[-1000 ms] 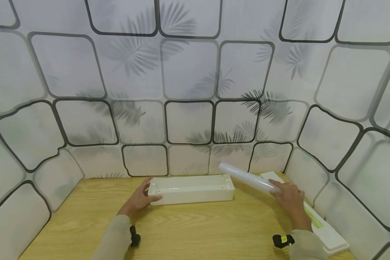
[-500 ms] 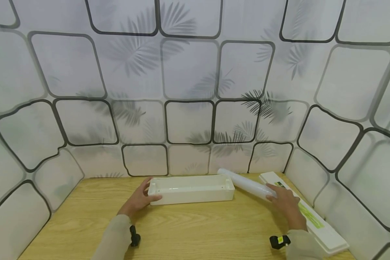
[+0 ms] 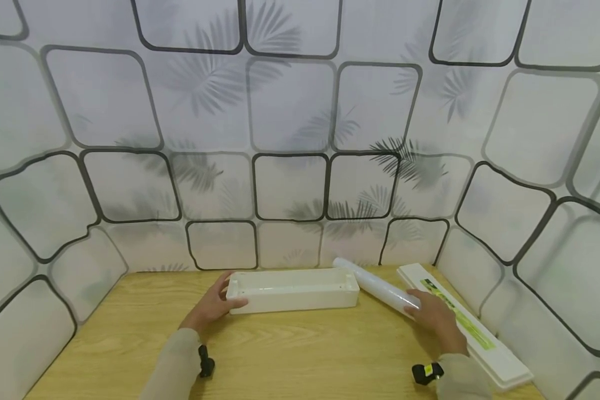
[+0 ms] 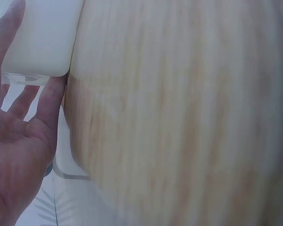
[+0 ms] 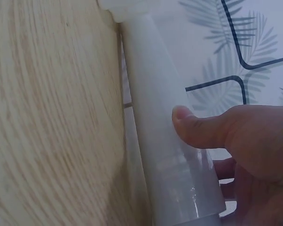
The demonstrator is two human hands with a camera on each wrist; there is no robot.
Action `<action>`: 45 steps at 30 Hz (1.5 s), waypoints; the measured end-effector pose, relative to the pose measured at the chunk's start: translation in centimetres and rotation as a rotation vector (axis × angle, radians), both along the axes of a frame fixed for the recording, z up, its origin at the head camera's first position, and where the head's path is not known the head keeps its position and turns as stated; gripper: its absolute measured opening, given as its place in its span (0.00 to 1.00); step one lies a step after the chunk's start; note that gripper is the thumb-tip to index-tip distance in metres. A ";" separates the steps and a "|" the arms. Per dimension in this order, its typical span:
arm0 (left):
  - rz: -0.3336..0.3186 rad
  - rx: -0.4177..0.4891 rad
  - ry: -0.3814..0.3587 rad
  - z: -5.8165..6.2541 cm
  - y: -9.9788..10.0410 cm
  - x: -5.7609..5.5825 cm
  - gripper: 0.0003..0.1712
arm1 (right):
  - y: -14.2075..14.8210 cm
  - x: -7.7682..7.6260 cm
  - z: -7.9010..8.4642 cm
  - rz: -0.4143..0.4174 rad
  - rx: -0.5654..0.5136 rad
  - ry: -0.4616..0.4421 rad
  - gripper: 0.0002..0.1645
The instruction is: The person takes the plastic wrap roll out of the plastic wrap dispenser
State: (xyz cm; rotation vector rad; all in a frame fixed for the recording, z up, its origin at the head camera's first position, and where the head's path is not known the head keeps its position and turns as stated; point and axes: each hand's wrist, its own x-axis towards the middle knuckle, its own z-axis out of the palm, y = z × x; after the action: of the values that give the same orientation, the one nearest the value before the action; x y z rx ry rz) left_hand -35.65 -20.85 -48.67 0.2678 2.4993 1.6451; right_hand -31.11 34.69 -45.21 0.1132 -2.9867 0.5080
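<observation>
Left hand (image 3: 211, 307) grips the left end of the white tray (image 3: 293, 289), which sits near the bench's (image 3: 300, 355) back edge. Right hand (image 3: 434, 318) grasps the roll of film (image 3: 377, 286), its far end at the tray's right end. White lid (image 3: 462, 322) lies along the right edge.

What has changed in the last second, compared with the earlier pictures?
The right hand, gripping the clear roll, has lowered it: its far end, raised before, now lies low beside the right end of the white tray. The hand has also moved slightly left. Nothing was let go. The left hand still holds the tray's left end, and the flat white lid has not moved.
</observation>
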 end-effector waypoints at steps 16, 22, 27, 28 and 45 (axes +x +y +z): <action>-0.014 -0.006 0.009 -0.1 0.5 0.4 0.60 | -0.3 1.1 -0.1 -0.036 0.010 -0.050 0.33; -0.023 0.007 0.002 -0.3 0.6 0.5 0.60 | -0.2 0.7 -0.6 -0.002 0.009 -0.046 0.33; -0.013 -0.011 -0.006 -0.3 0.6 0.5 0.61 | 0.0 0.5 -0.8 0.025 0.022 -0.031 0.32; -0.010 -0.013 -0.007 -0.3 0.6 0.5 0.61 | 0.0 0.4 -0.8 0.028 0.024 -0.031 0.32; 0.004 -0.040 0.009 0.0 0.0 0.4 0.62 | -1.5 -0.3 0.9 0.022 -0.007 -0.006 0.30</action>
State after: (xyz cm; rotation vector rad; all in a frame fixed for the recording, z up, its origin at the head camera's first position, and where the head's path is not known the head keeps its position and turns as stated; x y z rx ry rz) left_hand -35.30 -20.83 -48.67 0.2664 2.5379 1.5966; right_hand -31.38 33.18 -44.35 0.1448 -2.9924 0.5215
